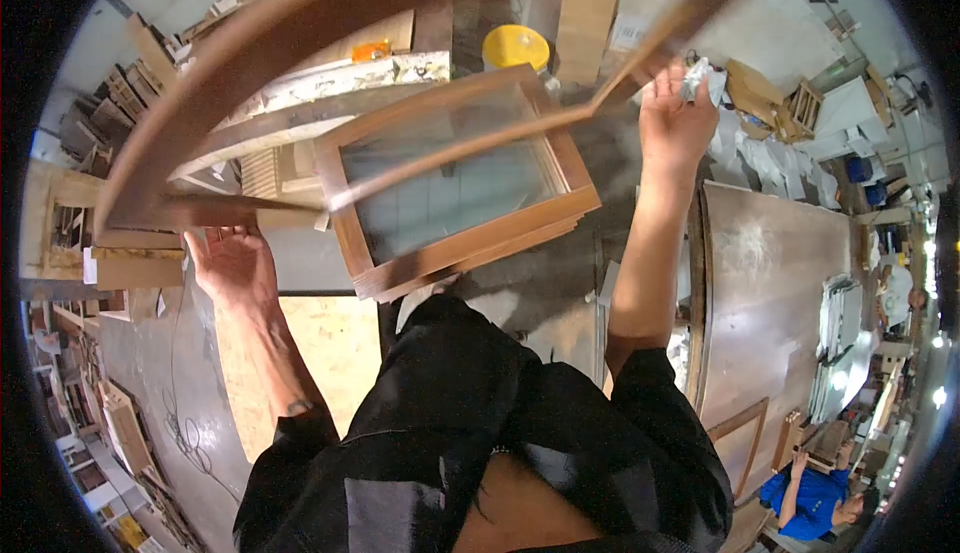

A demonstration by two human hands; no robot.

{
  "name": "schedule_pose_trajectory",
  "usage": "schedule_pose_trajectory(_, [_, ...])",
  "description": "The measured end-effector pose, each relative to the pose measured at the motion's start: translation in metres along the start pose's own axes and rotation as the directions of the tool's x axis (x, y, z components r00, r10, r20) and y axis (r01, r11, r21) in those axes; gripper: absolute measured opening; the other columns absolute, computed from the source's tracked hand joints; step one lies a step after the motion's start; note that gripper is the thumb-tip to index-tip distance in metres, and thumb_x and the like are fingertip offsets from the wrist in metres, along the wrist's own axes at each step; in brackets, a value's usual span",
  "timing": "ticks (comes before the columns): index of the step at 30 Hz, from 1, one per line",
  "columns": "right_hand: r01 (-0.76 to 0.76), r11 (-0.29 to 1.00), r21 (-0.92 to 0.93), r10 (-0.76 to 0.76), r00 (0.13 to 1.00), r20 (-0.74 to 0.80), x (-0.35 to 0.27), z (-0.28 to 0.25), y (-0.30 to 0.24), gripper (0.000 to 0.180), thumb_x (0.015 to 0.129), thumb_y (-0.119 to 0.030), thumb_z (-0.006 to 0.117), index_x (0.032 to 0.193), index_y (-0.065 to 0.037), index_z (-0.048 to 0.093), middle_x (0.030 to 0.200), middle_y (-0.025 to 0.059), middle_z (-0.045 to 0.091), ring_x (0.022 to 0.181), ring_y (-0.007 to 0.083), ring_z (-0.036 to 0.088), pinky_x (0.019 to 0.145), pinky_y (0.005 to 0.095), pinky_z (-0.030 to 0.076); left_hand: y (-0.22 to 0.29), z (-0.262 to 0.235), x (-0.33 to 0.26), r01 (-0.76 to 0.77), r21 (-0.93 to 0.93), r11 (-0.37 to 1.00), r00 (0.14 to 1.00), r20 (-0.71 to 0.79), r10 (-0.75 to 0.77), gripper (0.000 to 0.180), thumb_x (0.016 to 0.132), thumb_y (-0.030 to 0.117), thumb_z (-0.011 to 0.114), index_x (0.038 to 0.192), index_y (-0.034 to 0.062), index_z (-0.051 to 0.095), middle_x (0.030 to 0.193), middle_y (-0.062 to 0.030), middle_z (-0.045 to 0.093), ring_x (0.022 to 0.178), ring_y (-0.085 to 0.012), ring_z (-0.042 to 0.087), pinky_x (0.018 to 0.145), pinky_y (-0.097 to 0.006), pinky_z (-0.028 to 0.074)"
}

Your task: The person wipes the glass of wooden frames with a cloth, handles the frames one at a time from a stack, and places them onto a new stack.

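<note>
A brown wooden frame (190,103), blurred by motion, is raised tilted in front of me with its middle open. My left hand (237,265) holds its near left corner from below, the fingertips partly hidden behind the wood. At the right corner, my right hand (680,125) grips the frame with its arm stretched forward. Beneath the raised frame lies a stack of similar wooden frames (500,240) with glass panes, seen through the opening. Crumpled white material (703,80) shows beside my right fingers; whether it touches them I cannot tell.
A yellow bucket (516,47) stands beyond the stack. Wooden boards (330,78) lie at the far left. A large sheet-topped table (765,283) is on the right, where a person in a blue shirt (815,503) works. A cable (190,443) trails over the floor.
</note>
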State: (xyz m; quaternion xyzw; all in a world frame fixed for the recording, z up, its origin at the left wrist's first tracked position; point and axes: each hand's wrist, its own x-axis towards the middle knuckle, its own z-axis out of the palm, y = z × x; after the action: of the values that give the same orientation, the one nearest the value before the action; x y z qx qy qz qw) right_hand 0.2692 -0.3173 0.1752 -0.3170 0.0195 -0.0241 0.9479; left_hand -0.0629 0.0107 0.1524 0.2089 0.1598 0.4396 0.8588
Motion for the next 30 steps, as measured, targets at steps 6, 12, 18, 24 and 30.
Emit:
schedule_pose_trajectory(6, [-0.052, 0.966, -0.253, 0.189, 0.808, 0.558, -0.025, -0.024, -0.019, 0.061, 0.098, -0.036, 0.038, 0.144, 0.001, 0.021, 0.15, 0.0099, 0.025, 0.135, 0.0168, 0.027, 0.111, 0.0299, 0.02, 0.0, 0.0, -0.001, 0.122, 0.514, 0.849, 0.914, 0.276, -0.299, 0.067, 0.095, 0.047, 0.041, 0.138, -0.0035, 0.032, 0.137, -0.0228, 0.041, 0.125, -0.0271, 0.044, 0.1, -0.041, 0.04])
schedule_pose_trajectory(12, [-0.217, 0.895, -0.39, 0.424, 0.685, 0.592, 0.029, -0.086, 0.027, 0.036, 0.098, -0.024, 0.042, 0.129, -0.004, 0.043, 0.147, 0.0024, 0.03, 0.127, 0.0166, 0.037, 0.108, 0.0409, 0.024, -0.028, -0.032, 0.008, 0.174, 0.844, 0.506, 0.976, -0.08, -0.202, 0.026, 0.09, 0.028, 0.061, 0.087, 0.0022, 0.06, 0.071, -0.0097, 0.063, 0.057, -0.0149, 0.061, 0.054, -0.025, 0.051])
schedule_pose_trajectory(18, [0.033, 0.56, -0.828, 0.48, 0.802, 0.356, 0.101, -0.152, 0.11, 0.051, 0.098, -0.036, 0.045, 0.14, -0.007, 0.039, 0.137, 0.0005, 0.044, 0.127, 0.0102, 0.033, 0.108, 0.0267, 0.019, -0.08, -0.076, 0.029, 0.293, 0.774, 0.561, 0.951, -0.176, -0.254, 0.023, 0.087, 0.026, 0.065, 0.092, 0.0039, 0.061, 0.076, -0.0021, 0.062, 0.064, -0.0124, 0.06, 0.056, -0.026, 0.05])
schedule_pose_trajectory(24, [0.149, 0.468, -0.871, 0.443, 0.813, 0.377, 0.114, -0.175, 0.157, 0.045, 0.098, -0.033, 0.044, 0.133, -0.004, 0.043, 0.125, 0.0035, 0.053, 0.118, 0.0116, 0.039, 0.103, 0.028, 0.027, -0.111, -0.119, 0.061, 0.149, 0.899, 0.412, 0.988, -0.117, -0.104, 0.052, 0.09, 0.034, 0.061, 0.122, -0.0049, 0.05, 0.105, -0.0092, 0.061, 0.1, -0.0151, 0.055, 0.089, -0.027, 0.042])
schedule_pose_trajectory(30, [-0.133, 0.843, -0.522, 0.276, 0.939, 0.206, 0.09, -0.178, 0.159, 0.029, 0.1, -0.021, 0.039, 0.113, 0.004, 0.047, 0.122, 0.0188, 0.056, 0.119, 0.0265, 0.051, 0.104, 0.0381, 0.037, -0.113, -0.121, 0.073, 0.268, 0.886, 0.379, 0.939, -0.153, -0.308, 0.064, 0.091, 0.034, 0.06, 0.137, -0.0039, 0.035, 0.129, -0.0126, 0.048, 0.116, -0.0212, 0.045, 0.101, -0.032, 0.033])
